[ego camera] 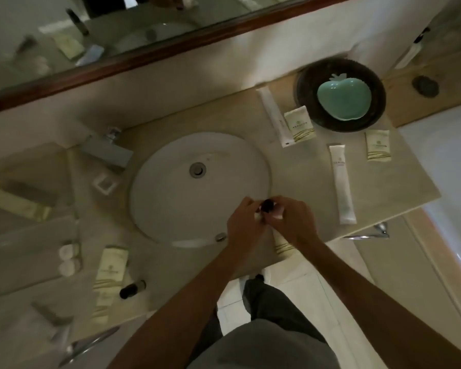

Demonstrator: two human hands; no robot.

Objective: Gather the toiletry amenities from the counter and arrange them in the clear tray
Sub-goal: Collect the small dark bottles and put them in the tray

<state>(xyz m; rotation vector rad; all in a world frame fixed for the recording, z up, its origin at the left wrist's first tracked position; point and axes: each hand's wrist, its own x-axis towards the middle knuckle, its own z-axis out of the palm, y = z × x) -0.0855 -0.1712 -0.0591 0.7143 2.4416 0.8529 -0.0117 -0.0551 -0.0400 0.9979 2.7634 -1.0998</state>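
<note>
Toiletry bottle [347,205], small and dark-capped, sits pinched between both hands at the sink's [171,198] front rim: left hand [244,225] and right hand [294,222] are closed around it. Best to keep it upright, then collect the sachets [300,127] and tubes [342,182] lying right of the sink. Their logos are too blurred to read.

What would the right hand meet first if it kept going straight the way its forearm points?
Almost at once, the small dark-capped bottle and the left hand, which meet the right hand at the basin's front rim. Beyond them lies the open sink basin; depth is unclear.
</note>
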